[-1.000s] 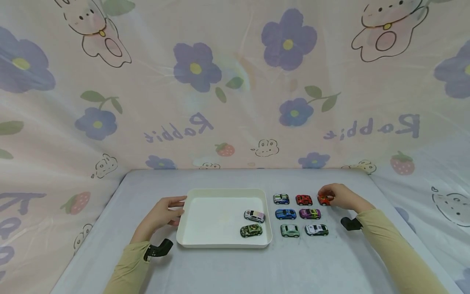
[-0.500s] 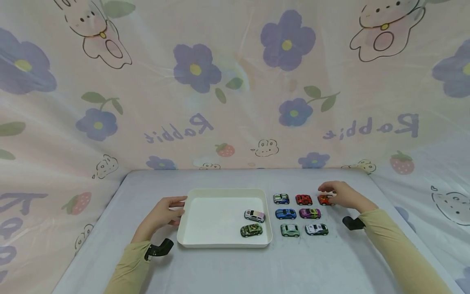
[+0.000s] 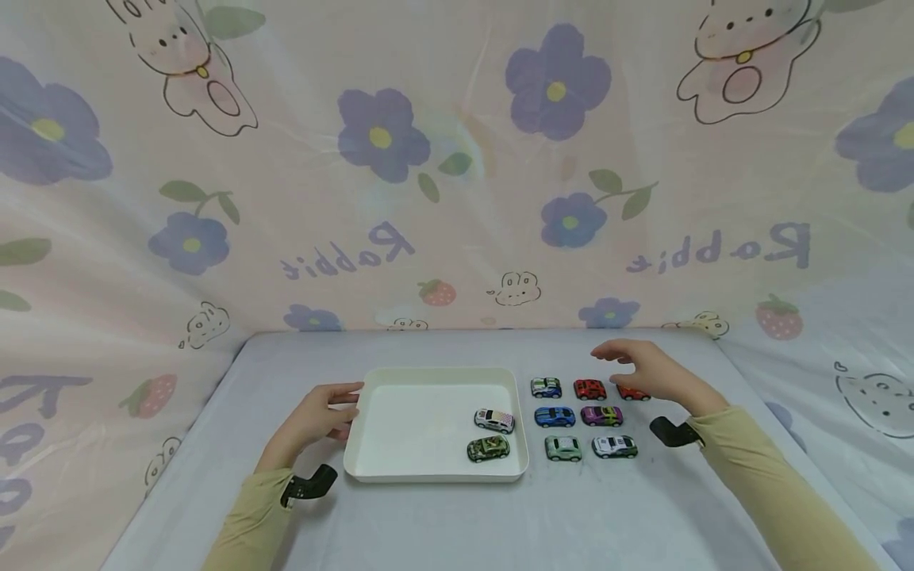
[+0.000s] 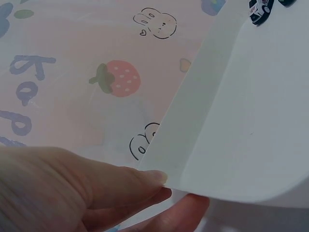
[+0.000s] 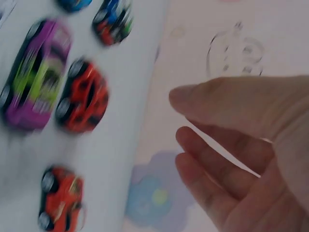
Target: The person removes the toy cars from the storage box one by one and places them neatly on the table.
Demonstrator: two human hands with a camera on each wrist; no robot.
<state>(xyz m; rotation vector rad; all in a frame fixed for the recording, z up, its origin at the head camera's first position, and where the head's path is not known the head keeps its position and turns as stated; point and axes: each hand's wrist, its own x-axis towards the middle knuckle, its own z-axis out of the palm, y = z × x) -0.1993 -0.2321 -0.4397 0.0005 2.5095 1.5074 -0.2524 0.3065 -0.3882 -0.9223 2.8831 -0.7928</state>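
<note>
My left hand point(image 3: 316, 418) touches the left rim of a white tray point(image 3: 414, 478) with fairly straight fingers; in the left wrist view, the fingertips point(image 4: 157, 177) meet the rim at a corner. Two toy cars sit in the tray, a white one point(image 3: 494, 420) and a green camouflage one point(image 3: 489, 449). Raised over the far right of the table, my right hand point(image 3: 653, 371) holds nothing, its thumb and fingers apart. Below it is an orange-red toy car point(image 3: 634, 393), partly hidden in the head view. A red-and-black toy car point(image 3: 590, 389) stands to its left.
Right of the tray stand more toy cars: a blue-white-green one point(image 3: 546, 388), a blue one point(image 3: 554, 417), a purple-yellow one point(image 3: 601, 416), a pale green one point(image 3: 563, 449) and a white-black one point(image 3: 615, 447). A patterned cloth point(image 3: 457, 198) rises behind the table.
My right hand has come off the orange-red car, lifting and shifting left, and that car stays on the table. My left hand and the tray keep their place.
</note>
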